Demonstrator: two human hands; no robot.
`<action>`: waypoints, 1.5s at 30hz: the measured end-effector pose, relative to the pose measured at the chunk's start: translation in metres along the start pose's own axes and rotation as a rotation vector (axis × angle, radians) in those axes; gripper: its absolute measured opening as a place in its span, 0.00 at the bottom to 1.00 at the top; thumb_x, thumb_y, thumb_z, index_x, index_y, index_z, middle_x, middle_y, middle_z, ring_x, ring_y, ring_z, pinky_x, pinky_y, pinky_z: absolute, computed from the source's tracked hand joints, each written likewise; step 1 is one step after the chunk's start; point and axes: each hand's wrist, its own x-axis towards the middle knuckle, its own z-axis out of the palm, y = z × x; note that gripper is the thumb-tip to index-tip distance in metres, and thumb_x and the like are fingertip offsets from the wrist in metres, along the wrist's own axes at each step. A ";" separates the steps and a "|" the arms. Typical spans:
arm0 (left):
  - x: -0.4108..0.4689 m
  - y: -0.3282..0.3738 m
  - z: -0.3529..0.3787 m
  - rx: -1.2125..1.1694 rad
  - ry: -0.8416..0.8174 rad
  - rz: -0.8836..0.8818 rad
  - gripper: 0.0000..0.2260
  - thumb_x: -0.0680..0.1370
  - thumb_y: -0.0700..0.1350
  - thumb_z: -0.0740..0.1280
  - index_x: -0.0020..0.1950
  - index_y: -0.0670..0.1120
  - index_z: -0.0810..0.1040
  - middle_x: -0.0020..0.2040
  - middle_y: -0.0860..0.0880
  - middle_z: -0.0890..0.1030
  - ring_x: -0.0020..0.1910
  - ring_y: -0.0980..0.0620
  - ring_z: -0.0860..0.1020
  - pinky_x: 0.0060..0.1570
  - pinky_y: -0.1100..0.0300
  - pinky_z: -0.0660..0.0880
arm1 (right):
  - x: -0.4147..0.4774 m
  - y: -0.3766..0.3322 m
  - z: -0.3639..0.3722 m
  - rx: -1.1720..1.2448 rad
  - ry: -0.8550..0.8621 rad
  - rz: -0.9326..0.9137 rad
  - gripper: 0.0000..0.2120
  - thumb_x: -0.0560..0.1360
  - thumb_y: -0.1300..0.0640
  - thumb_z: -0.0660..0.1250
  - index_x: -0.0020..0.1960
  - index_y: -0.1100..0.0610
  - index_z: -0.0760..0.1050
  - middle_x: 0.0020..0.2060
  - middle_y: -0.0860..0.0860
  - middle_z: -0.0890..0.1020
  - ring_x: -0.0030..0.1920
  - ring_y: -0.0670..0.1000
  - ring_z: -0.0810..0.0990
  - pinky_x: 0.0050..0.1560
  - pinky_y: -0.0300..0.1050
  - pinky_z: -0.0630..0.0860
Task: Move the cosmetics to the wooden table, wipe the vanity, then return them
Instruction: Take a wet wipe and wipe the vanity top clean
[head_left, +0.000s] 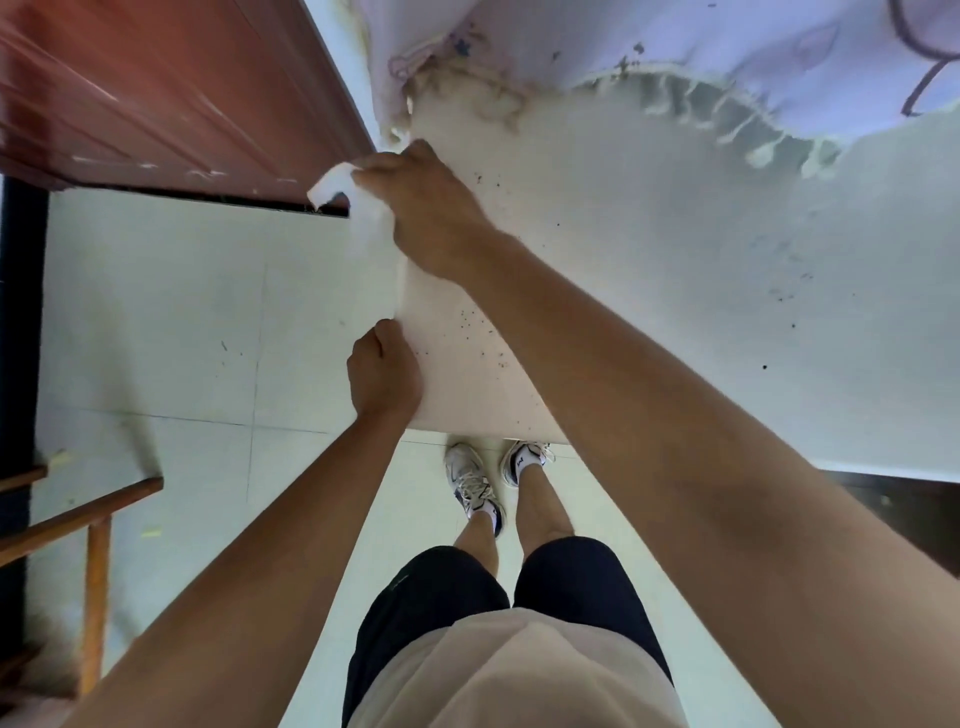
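1. My right hand (426, 213) is clenched on a white wipe (358, 208), pressing it down at the far left corner of the bench (649, 249) – the vanity top. I read the palm-down press as a way to keep the wipe flat against the surface while it works the corner.

2. Part of the wipe spills past the left edge, toward the reddish-brown door (171, 88) just beside that corner. I take that as reaching for the grime gathered right at the edge.

3. My left hand (382, 374) is curled into a loose fist at the bench's left edge, near the front corner. Whether it grips the edge or only rests there I cannot tell; I see nothing in it. It seems placed to steady me as I lean across.

4. No cosmetics show on the bench – so I judge them already moved off, and the wiping step is in hand. The wooden table is not clearly in view; only wooden rails (78, 514) show at the lower left.

5. Dark specks (467, 332) are scattered near the front left corner, and dirty streaks (483, 93) lie along the back edge under a pale cloth (675, 36). Plenty of surface looks unwiped.
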 end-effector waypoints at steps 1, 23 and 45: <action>0.000 0.000 0.000 -0.002 -0.004 0.001 0.17 0.75 0.54 0.51 0.28 0.46 0.63 0.27 0.52 0.69 0.32 0.47 0.67 0.33 0.55 0.63 | -0.010 0.003 -0.002 0.085 0.071 -0.015 0.33 0.70 0.76 0.54 0.71 0.55 0.72 0.69 0.47 0.74 0.62 0.54 0.70 0.61 0.42 0.68; 0.002 -0.001 -0.002 -0.049 -0.021 0.010 0.17 0.78 0.51 0.52 0.30 0.48 0.66 0.38 0.44 0.77 0.37 0.46 0.70 0.39 0.55 0.65 | -0.038 -0.004 0.008 -0.050 0.064 0.027 0.28 0.69 0.75 0.55 0.67 0.60 0.71 0.70 0.52 0.69 0.63 0.57 0.68 0.61 0.45 0.71; -0.021 -0.037 -0.023 -0.095 -0.254 -0.087 0.28 0.83 0.61 0.48 0.69 0.44 0.73 0.57 0.51 0.74 0.55 0.52 0.72 0.54 0.60 0.66 | -0.086 -0.006 0.022 -0.198 0.034 0.113 0.23 0.75 0.68 0.55 0.71 0.63 0.65 0.69 0.58 0.66 0.62 0.60 0.68 0.61 0.50 0.72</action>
